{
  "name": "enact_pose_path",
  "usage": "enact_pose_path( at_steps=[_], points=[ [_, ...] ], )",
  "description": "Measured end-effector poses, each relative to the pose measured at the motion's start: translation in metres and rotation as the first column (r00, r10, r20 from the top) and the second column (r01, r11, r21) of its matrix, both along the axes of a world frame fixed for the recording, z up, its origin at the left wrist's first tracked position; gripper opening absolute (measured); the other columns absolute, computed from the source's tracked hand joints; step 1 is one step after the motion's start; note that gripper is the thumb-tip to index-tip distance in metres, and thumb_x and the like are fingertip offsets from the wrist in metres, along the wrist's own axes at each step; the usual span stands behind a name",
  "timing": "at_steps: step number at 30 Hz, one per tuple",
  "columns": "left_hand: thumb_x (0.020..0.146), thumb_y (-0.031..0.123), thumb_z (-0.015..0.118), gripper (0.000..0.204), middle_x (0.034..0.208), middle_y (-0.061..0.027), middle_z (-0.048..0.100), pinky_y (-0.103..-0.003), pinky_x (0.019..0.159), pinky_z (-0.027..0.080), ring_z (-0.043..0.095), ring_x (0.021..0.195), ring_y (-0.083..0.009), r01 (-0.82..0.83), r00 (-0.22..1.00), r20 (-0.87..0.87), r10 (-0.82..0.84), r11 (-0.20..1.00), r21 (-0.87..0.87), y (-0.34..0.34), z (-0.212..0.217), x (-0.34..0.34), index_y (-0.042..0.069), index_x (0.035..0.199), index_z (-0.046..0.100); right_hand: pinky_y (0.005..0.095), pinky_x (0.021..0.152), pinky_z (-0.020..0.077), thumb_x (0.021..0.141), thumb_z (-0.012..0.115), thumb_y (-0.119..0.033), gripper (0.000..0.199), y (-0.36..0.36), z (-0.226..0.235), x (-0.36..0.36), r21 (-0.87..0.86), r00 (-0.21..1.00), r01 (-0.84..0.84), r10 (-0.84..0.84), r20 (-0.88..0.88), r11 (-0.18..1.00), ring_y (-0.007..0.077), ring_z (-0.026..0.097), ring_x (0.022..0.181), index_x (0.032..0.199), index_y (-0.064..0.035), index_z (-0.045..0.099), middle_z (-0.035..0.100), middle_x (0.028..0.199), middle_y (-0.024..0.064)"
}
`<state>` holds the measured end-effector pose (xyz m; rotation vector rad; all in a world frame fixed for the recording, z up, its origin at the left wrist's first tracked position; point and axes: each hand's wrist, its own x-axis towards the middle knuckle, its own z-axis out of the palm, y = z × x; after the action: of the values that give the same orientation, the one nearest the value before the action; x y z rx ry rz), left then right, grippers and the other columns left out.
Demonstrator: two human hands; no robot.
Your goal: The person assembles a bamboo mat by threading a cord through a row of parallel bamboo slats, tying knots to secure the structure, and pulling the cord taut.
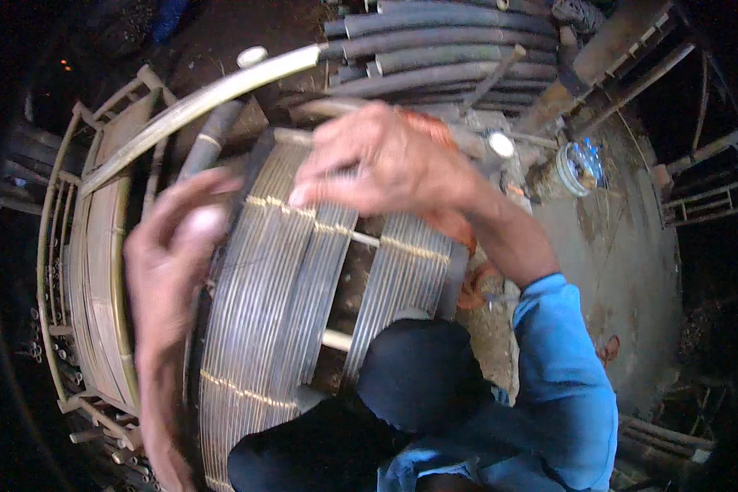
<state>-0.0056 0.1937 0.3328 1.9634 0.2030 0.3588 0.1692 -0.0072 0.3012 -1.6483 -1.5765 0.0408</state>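
Note:
A frame of narrow bamboo strips [258,287] lies in front of me, its strips running side by side and bound by rows of pale yellow cord [250,395]. A gap parts them from a second group of strips [398,275], with light crosspieces showing between. My right hand [381,160] is over the far part, its fingers bent and pinched at the upper cord row; whatever they grip is hidden by the fingers and blur. My left hand [168,246], also blurred, hovers by the left edge with thumb and fingers apart. Nothing shows between them.
My dark-clothed knee [422,373] covers the near strips. Left stands a bamboo bench [98,271], with a long pale split pole [205,107] slanting over it. Dark bamboo poles [451,41] are stacked at the back. A white bucket [572,172] stands right; orange cloth-like material [430,131] lies behind my right hand.

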Motion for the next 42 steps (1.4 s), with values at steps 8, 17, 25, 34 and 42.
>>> enact_pose_path(
  at_steps=[8,17,25,34,42],
  points=[
    [0.094,0.024,0.068,0.021,0.061,0.0093,0.049,-0.021,0.047,0.024,0.035,0.051,-0.0008,-0.215,0.954,-0.267,0.132,0.927,-0.309,0.044,-0.011,-0.073,0.007,0.082,0.070,0.0265,0.069,0.0533,0.088,0.073,-0.008,0.009,-0.005,-0.010,0.023,-0.040,0.911,-0.027,0.008,-0.412,0.999,0.0114,0.066,0.078,0.092,-0.0009,0.078,0.073,0.085,0.0068],
    [0.095,0.025,0.070,0.028,0.067,0.0033,0.057,-0.028,0.058,0.035,0.044,0.062,-0.0068,-0.510,0.669,-0.429,0.607,0.794,0.330,0.136,-0.041,-0.270,0.000,0.083,0.071,0.0226,0.062,0.0444,0.091,0.076,-0.026,0.024,0.031,-0.068,0.029,-0.131,0.944,0.034,-0.074,-0.321,0.991,0.0039,0.055,0.071,0.098,-0.0025,0.078,0.068,0.076,-0.0015],
    [0.101,0.020,0.061,0.028,0.085,-0.0041,0.068,-0.026,0.076,0.046,0.056,0.079,-0.0094,-0.624,0.466,-0.358,0.809,0.588,0.515,0.205,-0.032,-0.447,-0.006,0.100,0.071,0.0263,0.061,0.0445,0.095,0.070,-0.033,0.031,0.106,-0.085,0.011,-0.367,0.974,-0.110,0.026,-0.226,0.924,0.0065,0.054,0.066,0.102,-0.0031,0.076,0.066,0.073,0.0000],
    [0.098,0.025,0.065,0.031,0.080,-0.0026,0.065,-0.030,0.071,0.047,0.054,0.075,-0.0099,-0.466,0.615,-0.489,0.619,0.785,0.409,0.177,-0.149,-0.346,-0.005,0.096,0.070,0.0433,0.094,0.0505,0.091,0.069,-0.036,0.044,0.187,-0.090,-0.036,0.010,0.994,-0.083,0.082,0.071,0.996,0.0356,0.064,0.109,0.118,-0.0014,0.068,0.068,0.114,0.0204],
    [0.087,0.012,0.069,0.020,0.096,-0.0224,0.070,-0.044,0.081,0.052,0.066,0.088,-0.0405,-0.322,0.648,-0.413,0.640,0.722,0.613,0.234,-0.293,-0.342,-0.003,0.101,0.068,0.0369,0.095,0.0507,0.090,0.070,-0.038,0.041,0.005,-0.157,0.093,-0.328,0.922,0.385,-0.372,0.107,0.862,0.0274,0.067,0.108,0.114,-0.0042,0.070,0.070,0.118,0.0162]
  ],
)
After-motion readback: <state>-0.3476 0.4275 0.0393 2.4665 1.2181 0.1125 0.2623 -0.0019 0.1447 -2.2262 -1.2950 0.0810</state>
